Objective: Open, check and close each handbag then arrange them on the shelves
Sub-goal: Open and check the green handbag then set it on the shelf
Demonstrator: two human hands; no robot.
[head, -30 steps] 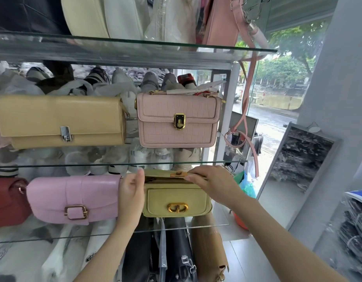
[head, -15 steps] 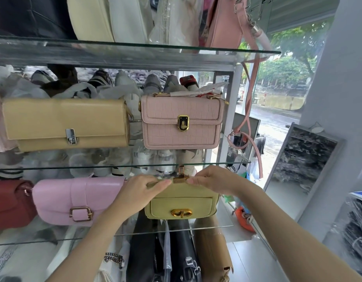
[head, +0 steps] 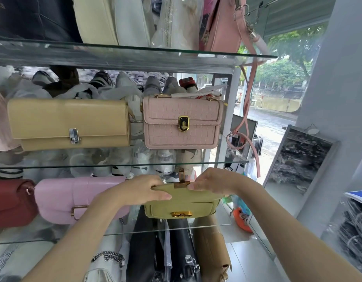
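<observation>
Hands meet on the top of a small pale-yellow leather handbag [head: 182, 202] that sits on the lower glass shelf [head: 216, 224], just right of a pink rounded-flap bag with a gold buckle [head: 78, 198]. The left hand [head: 143, 190] curls over the bag's upper left edge, thumb along the front, gripping it. The right hand [head: 212, 180] pinches the upper right edge just beside a brass strap-shaped clasp tab [head: 181, 180] that stands up from the middle of the top. A gold turn-lock [head: 181, 214] shows on the front pocket below.

Judging by the raised tab and the flap pressed flat under both hands, this looks like the closing part of the check on this bag, or the very start of opening it; the view does not settle which. Either way the next move calls for one hand to steady the body while the other works the tab, then for squaring the bag upright and facing forward in line with its pink neighbour.

On the middle glass shelf [head: 115, 164] above stand a long tan flap clutch with a silver clasp [head: 70, 123] and a pink crocodile-textured box bag with a gold lock [head: 182, 123]. A dark red bag [head: 11, 202] sits at the far left of the lower shelf.
</observation>
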